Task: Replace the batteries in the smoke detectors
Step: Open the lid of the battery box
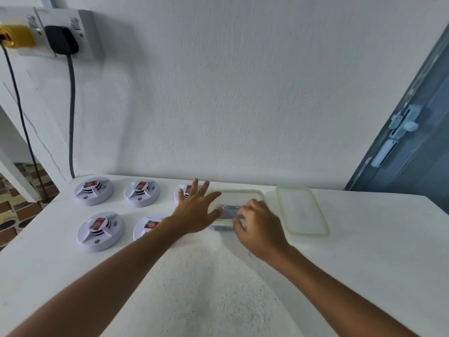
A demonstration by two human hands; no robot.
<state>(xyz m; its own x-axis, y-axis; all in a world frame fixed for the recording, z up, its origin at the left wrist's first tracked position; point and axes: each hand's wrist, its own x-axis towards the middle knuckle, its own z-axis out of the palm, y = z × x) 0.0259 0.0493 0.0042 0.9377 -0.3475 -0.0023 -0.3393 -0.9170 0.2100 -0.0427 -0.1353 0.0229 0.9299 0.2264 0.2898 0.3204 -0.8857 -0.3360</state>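
Observation:
Several white round smoke detectors lie back-up on the white counter, each with a red battery showing: one at the back left (94, 190), one beside it (141, 192), one at the front left (100, 231). Two more are partly hidden by my left hand (196, 210), which is spread flat with straight fingers next to a clear plastic container (252, 194). Inside that container lie dark batteries (228, 209). My right hand (258, 227) reaches into the container with curled fingers on the batteries; the picture is blurred there.
The container's clear lid (302, 210) lies to the right of it. A wall socket with a black plug (62, 40) and a yellow plug (17, 36) is at the top left, cables hanging down. A blue door (413, 132) stands at the right.

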